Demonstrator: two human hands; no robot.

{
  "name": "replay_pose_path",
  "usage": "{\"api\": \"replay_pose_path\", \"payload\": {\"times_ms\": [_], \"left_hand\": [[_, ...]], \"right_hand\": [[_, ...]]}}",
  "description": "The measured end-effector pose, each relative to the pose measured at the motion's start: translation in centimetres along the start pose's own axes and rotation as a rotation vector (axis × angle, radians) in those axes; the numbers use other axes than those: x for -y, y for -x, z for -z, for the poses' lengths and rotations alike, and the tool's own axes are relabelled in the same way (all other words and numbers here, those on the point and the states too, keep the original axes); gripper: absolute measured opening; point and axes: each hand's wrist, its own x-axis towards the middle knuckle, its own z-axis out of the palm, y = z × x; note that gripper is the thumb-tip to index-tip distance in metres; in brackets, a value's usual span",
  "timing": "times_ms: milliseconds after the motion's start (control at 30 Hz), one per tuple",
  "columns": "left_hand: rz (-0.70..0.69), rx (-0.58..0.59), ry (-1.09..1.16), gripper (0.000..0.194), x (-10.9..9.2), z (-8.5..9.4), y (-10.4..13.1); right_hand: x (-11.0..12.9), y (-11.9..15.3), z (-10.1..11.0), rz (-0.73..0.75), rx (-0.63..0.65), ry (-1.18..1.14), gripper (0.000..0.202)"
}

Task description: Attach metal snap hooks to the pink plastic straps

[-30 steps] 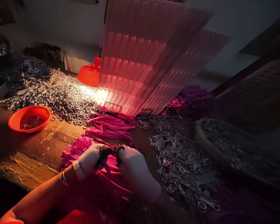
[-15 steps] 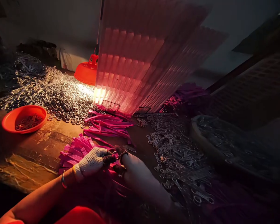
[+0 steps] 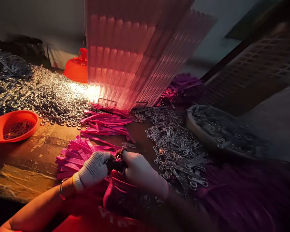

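My left hand (image 3: 94, 169), in a white dotted glove with dark fingertips, is closed on a pink strap (image 3: 108, 192) whose loop hangs below the fingers. Pressed against it, my right hand (image 3: 139, 169), also in a pale glove with dark fingertips, has its fingers closed in a pinch. What lies between the right fingertips is hidden. Under and behind the left hand is a bundle of pink straps (image 3: 73, 156). More pink straps (image 3: 106, 124) lie just beyond the hands. Right of them spreads a heap of metal clasps (image 3: 170, 141).
An orange-red bowl (image 3: 26, 135) of metal pieces stands left, before a large pile of metal rings (image 3: 62, 106). A red lamp (image 3: 76, 71) hangs beside an upright corrugated sheet (image 3: 118, 64). A wide basin (image 3: 192, 120) of metal pieces is at right, near dark purple straps (image 3: 234, 193).
The view has shifted, so the surroundings sit further left. My hands have drawn closer together, and the metal ring seen between the fingertips is now hidden. A strap loop now hangs below them.
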Motion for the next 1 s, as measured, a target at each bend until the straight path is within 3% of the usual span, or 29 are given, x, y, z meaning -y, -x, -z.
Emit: {"api": "replay_pose_path", "payload": {"times_ms": [267, 367, 433, 533, 633, 700, 767, 867, 967, 1000], "left_hand": [[0.009, -0.011, -0.018, 0.019, 0.9, -1.3, 0.2], [0.017, 0.053, 0.008, 0.019, 0.8, -0.7, -0.3], [0.037, 0.199, 0.048, 0.019, 0.0, 1.0, -0.8], [0.104, 0.413, 0.025, 0.017, -1.9, 5.4, -1.7], [0.15, 0.392, -0.067, 0.018, -3.0, 9.9, -2.3], [0.218, 0.281, -0.075, 0.017, -2.8, 11.4, -2.5], [0.278, 0.157, 0.011, 0.018, -1.8, 11.1, -2.6], [0.375, 0.075, 0.376, 0.024, -0.1, 8.0, -2.7], [0.565, 0.107, 0.863, 0.025, 0.9, 4.3, -3.1], [0.62, 0.119, 1.004, 0.025, 1.0, 3.4, -3.4]], "right_hand": [[0.5, 0.8, -0.5, 0.06, 0.069, 0.28, 0.019], [0.7, 0.9, -0.7, 0.089, 0.091, 0.332, 0.017], [0.6, 0.7, -0.3, 0.107, 0.076, 0.326, 0.016], [-0.1, 0.6, 0.7, 0.085, -0.008, 0.3, 0.015], [-0.9, 1.2, 1.3, -0.018, -0.058, 0.291, 0.016], [-1.1, 1.9, 1.1, -0.071, -0.019, 0.292, 0.014], [-1.1, 2.6, 0.7, -0.083, 0.054, 0.294, 0.013], [-2.5, 3.1, 0.5, -0.063, 0.079, 0.25, 0.012], [-7.1, 2.4, 0.6, -0.18, -0.045, 0.101, 0.026], [-9.2, 1.9, 0.4, -0.334, -0.076, 0.087, 0.032]]}}
